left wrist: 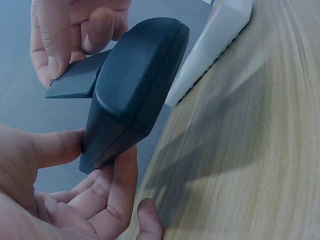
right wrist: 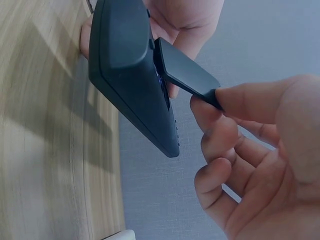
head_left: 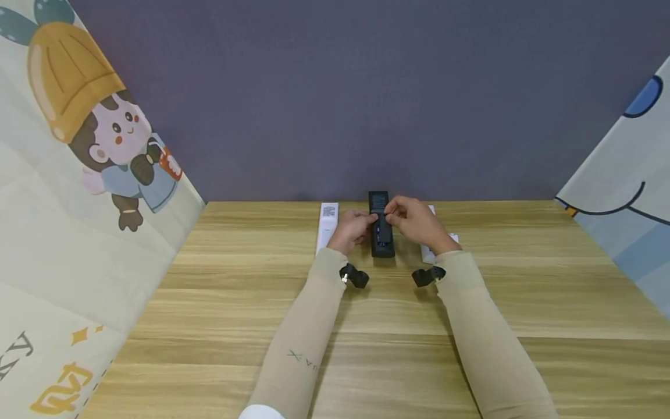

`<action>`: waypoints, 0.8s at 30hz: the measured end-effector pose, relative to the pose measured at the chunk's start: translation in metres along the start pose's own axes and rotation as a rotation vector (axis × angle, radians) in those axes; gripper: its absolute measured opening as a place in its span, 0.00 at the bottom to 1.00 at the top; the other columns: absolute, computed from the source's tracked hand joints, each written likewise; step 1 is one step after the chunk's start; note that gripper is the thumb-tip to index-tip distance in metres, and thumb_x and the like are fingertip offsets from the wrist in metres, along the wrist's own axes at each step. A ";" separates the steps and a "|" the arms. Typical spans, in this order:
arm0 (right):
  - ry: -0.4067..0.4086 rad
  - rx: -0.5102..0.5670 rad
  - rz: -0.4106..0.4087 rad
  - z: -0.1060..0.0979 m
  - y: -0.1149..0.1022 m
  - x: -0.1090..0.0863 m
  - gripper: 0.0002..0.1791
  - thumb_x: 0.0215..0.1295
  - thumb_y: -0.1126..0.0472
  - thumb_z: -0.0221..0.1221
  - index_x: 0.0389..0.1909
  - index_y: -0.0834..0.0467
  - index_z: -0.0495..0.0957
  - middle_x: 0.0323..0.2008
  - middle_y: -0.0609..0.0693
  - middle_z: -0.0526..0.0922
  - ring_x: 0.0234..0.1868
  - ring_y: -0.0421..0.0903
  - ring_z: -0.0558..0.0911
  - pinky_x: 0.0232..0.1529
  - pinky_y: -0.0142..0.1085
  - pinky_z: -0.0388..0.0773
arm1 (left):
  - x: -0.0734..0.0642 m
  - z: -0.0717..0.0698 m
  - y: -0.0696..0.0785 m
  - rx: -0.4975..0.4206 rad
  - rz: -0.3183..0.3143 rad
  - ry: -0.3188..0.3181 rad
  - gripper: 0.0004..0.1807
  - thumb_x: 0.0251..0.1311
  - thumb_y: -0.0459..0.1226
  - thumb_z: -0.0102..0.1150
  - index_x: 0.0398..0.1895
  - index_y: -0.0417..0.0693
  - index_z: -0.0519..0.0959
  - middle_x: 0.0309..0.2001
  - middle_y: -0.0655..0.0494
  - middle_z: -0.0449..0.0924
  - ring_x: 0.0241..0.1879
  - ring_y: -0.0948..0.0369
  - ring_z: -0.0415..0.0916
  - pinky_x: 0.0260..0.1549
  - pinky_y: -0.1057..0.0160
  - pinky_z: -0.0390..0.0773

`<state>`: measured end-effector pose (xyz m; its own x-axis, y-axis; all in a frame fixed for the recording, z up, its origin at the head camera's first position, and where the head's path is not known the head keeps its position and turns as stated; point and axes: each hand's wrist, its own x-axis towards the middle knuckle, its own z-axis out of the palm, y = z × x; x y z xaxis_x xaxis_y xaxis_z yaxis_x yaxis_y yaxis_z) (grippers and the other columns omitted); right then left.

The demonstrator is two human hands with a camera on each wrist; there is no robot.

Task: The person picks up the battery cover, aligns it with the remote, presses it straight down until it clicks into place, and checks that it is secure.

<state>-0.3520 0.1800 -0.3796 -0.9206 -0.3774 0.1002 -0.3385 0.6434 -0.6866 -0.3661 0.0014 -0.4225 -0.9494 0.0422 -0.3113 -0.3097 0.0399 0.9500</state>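
A black remote control [head_left: 384, 252] is held back side up above the wooden table, its battery compartment partly uncovered. My left hand [head_left: 353, 229] grips the remote by its sides, the thumb on one edge and fingers beneath, as the left wrist view shows. The black battery cover [right wrist: 187, 72] stands tilted up from the remote's back, one end still against the body. Between thumb and index finger, my right hand [head_left: 416, 222] pinches the cover's raised end. Something blue and dark shows inside the compartment, too small to make out in the head view.
A white remote control [head_left: 328, 216] with a printed label lies on the table [head_left: 251, 302] left of my left hand. Beneath my right wrist, a white object [head_left: 427, 256] is partly hidden. A grey-blue wall panel [head_left: 335, 105] rises behind the table's far edge.
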 end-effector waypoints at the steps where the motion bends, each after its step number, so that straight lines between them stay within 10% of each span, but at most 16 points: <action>1: -0.002 -0.001 0.000 0.001 -0.001 -0.001 0.08 0.78 0.59 0.55 0.50 0.55 0.79 0.42 0.55 0.84 0.40 0.52 0.82 0.39 0.44 0.76 | -0.001 -0.001 -0.001 0.001 0.000 -0.004 0.20 0.71 0.43 0.61 0.62 0.44 0.79 0.37 0.59 0.81 0.30 0.63 0.75 0.38 0.61 0.74; 24: -0.006 -0.009 -0.035 0.008 -0.006 -0.009 0.06 0.77 0.60 0.56 0.47 0.55 0.79 0.38 0.56 0.84 0.31 0.50 0.78 0.33 0.43 0.74 | -0.007 -0.003 -0.004 -0.002 0.003 -0.030 0.21 0.72 0.43 0.61 0.63 0.44 0.79 0.35 0.59 0.81 0.31 0.61 0.75 0.42 0.58 0.75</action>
<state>-0.3399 0.1745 -0.3823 -0.9071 -0.4034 0.1199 -0.3722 0.6359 -0.6761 -0.3584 -0.0016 -0.4246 -0.9484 0.0727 -0.3087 -0.3067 0.0375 0.9511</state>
